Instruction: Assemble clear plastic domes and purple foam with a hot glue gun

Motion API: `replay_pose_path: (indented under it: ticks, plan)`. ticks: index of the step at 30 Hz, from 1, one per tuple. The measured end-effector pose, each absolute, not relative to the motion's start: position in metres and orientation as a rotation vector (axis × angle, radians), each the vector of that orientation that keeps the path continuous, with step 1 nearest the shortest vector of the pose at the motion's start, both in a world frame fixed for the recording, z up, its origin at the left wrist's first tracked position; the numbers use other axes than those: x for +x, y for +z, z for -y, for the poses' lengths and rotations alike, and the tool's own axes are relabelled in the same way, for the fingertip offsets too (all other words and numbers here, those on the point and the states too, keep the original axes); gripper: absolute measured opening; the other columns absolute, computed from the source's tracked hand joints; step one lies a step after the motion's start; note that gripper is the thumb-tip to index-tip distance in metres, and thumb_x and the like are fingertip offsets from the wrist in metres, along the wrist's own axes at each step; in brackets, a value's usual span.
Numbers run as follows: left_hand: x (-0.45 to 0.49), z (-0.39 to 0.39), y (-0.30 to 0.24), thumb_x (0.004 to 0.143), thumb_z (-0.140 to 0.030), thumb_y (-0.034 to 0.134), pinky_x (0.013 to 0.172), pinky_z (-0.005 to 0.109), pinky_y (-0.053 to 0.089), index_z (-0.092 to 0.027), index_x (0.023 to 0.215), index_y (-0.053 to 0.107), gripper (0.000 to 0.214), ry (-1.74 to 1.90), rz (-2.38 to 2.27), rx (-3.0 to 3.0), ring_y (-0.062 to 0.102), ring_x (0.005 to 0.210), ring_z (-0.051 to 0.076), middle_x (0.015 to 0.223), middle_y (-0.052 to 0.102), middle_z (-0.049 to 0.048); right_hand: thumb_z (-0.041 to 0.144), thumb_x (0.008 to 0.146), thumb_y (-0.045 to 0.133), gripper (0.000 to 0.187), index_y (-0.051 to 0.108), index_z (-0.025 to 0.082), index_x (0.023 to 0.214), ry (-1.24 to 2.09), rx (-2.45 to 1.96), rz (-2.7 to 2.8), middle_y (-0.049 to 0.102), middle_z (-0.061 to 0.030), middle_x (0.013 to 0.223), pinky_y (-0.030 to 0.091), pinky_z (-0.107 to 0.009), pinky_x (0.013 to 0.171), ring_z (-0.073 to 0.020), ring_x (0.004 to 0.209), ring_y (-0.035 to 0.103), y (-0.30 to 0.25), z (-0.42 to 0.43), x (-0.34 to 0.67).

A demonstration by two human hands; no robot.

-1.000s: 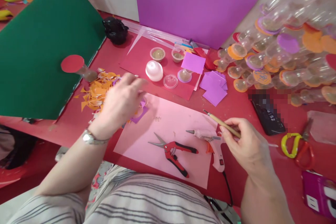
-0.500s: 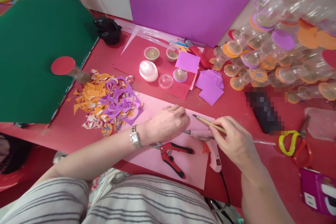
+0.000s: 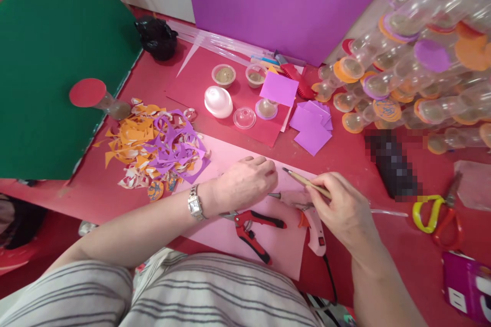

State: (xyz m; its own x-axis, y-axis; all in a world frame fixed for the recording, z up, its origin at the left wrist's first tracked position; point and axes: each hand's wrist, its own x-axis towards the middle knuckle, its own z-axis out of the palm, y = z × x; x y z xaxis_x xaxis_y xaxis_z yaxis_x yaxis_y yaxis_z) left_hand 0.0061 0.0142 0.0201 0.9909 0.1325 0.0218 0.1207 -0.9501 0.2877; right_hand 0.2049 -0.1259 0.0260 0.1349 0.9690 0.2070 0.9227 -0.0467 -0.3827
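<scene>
Right hand (image 3: 343, 209): pinched on wooden stick (image 3: 307, 181), centre-right of frame | stick: judged light, thin, stiff, snappable; hold mid-shaft | left hand (image 3: 245, 181): curled on pink sheet (image 3: 286, 250), grasp unclear.

head-worn view, looking forward and down, close over table (image 3: 126, 87)

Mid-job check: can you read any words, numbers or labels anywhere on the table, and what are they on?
No text here can be read.
Orange disc: blue print, too blurred.
Black device: screen blurred out.
Purple box: white marks, unreadable.
Wristwatch: dial too small.
Brush in the right hand: no marking shows.
</scene>
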Motion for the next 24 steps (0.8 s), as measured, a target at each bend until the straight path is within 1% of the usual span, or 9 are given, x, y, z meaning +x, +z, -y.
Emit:
replay_pose_path:
  ticks: [5,14,21,24]
  plan:
    - [0.008,-0.014,0.023,0.096,-0.011,0.048,0.082,0.035,0.054,-0.011,0.106,0.065,0.020,-0.031,-0.188,2.877,0.063,0.092,0.022,0.104,0.068,0.0119,0.026,0.097,0.054,0.015,0.053,0.025,0.083,0.092,-2.010,1.813,0.062,-0.0003,0.075,0.045,-0.028,0.064,-0.0176,0.069,0.062,0.026,0.127,0.202]
    - [0.005,-0.012,0.021,0.094,-0.010,0.050,0.080,0.036,0.056,-0.011,0.104,0.065,0.018,0.081,-0.212,2.857,0.064,0.088,0.022,0.100,0.068,0.0123,0.024,0.097,0.052,0.013,0.052,0.025,0.084,0.074,-2.052,1.849,0.061,-0.0010,0.075,0.045,-0.029,0.063,-0.0182,0.069,0.062,0.029,0.130,0.195]
    - [0.005,-0.012,0.020,0.094,-0.011,0.053,0.079,0.035,0.055,-0.011,0.102,0.065,0.015,0.109,-0.209,2.852,0.063,0.088,0.021,0.099,0.068,0.0118,0.025,0.098,0.051,0.014,0.053,0.024,0.084,-0.056,-2.126,1.839,0.059,-0.0018,0.076,0.037,-0.028,0.054,-0.0167,0.064,0.059,0.032,0.131,0.181]
    - [0.006,-0.012,0.020,0.094,-0.013,0.054,0.079,0.035,0.055,-0.011,0.103,0.065,0.015,0.099,-0.204,2.856,0.062,0.088,0.021,0.100,0.068,0.0118,0.024,0.099,0.051,0.014,0.053,0.023,0.085,-0.085,-2.135,1.850,0.060,-0.0020,0.076,0.036,-0.027,0.052,-0.0165,0.064,0.059,0.032,0.131,0.178]
